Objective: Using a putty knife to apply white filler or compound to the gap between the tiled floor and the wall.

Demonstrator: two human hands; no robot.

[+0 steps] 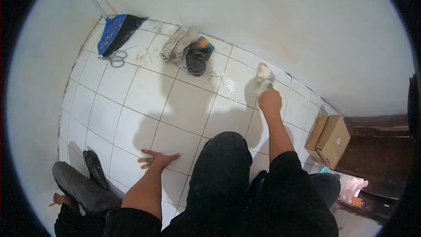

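Whitish, blurred lumpy bundle (264,73), far right: right hand (270,100) grips it, fingertips hidden. Nearer, left hand (160,160) splays empty.

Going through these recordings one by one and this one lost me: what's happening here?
The right hand grips a pale, blurred wad low by the wall. The left hand is empty, fingers spread, at the tiled floor; whether it presses down is unclear. Crumpled cloths, scissors and a blue-and-black broom lie further left. Part of another person shows at lower left.
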